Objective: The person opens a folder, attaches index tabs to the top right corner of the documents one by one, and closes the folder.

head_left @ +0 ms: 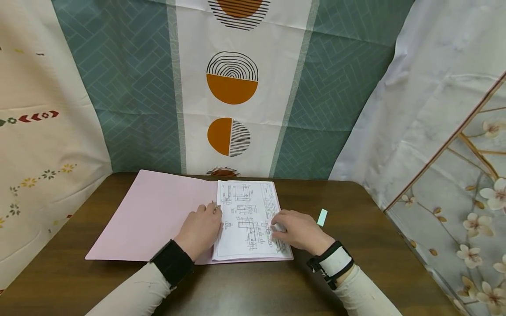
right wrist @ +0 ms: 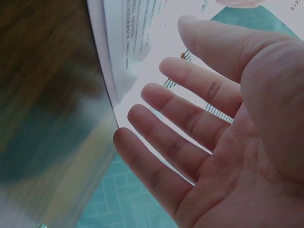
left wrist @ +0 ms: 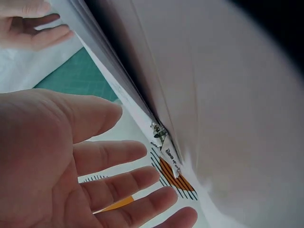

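Note:
A pink folder lies spread on the table, its bare cover to the left. On its right side rests a stack of white sheets printed with technical drawings. My left hand is over the fold, fingertips near a small metal clip at the sheets' left edge. In the left wrist view that hand has loosely extended fingers below the clip. My right hand hovers over or touches the sheets' right edge; which, I cannot tell. Its fingers look relaxed and slightly bent in the right wrist view, holding nothing.
A small pale green slip lies on the brown wooden table, to the right of my right hand. Patterned cloth hangs behind the table's far edge, with more cloth at the left and right sides.

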`<state>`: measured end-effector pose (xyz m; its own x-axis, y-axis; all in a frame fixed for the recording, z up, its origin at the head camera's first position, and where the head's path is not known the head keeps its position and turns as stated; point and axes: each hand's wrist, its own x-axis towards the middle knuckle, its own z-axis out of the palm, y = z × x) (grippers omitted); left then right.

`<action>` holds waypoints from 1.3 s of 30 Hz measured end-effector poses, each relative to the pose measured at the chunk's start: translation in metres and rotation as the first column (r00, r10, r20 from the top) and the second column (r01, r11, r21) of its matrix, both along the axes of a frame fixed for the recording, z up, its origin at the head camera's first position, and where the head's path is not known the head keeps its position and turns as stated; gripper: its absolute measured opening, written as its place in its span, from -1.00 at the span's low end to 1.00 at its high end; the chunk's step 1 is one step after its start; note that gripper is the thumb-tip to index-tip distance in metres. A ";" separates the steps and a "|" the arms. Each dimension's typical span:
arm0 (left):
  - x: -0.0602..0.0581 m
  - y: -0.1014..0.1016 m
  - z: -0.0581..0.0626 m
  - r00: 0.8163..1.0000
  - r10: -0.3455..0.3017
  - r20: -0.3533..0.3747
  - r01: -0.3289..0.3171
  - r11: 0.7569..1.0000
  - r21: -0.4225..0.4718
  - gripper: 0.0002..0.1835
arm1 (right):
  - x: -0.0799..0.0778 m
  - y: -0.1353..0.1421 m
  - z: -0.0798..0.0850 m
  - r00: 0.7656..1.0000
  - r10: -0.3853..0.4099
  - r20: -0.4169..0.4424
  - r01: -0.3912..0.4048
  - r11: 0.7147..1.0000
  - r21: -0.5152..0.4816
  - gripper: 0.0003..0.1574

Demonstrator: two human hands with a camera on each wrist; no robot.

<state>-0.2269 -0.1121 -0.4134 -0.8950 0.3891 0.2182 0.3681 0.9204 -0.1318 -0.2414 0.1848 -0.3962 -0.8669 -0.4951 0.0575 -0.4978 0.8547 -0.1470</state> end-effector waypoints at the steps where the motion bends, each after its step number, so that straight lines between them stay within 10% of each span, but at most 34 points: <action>1: 0.000 0.000 -0.001 1.000 -0.005 0.004 0.005 1.000 -0.001 -0.50 | 0.001 0.002 0.000 1.000 -0.011 -0.005 0.011 1.000 -0.008 -0.62; 23: -0.004 -0.002 -0.001 0.994 -0.037 0.099 0.037 0.999 0.002 -0.63 | -0.013 0.071 0.014 0.953 -0.285 -0.105 0.292 0.955 0.055 -0.54; 39: -0.004 -0.002 -0.003 0.995 -0.020 0.101 0.015 0.999 0.047 -0.65 | -0.021 0.099 0.006 0.840 -0.537 -0.080 0.543 0.836 0.078 -0.32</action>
<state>-0.2313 -0.1141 -0.4168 -0.9065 0.3966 0.1446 0.3936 0.9179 -0.0504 -0.2627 0.2841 -0.3903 -0.9951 0.0454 0.0874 0.0421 0.9983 -0.0397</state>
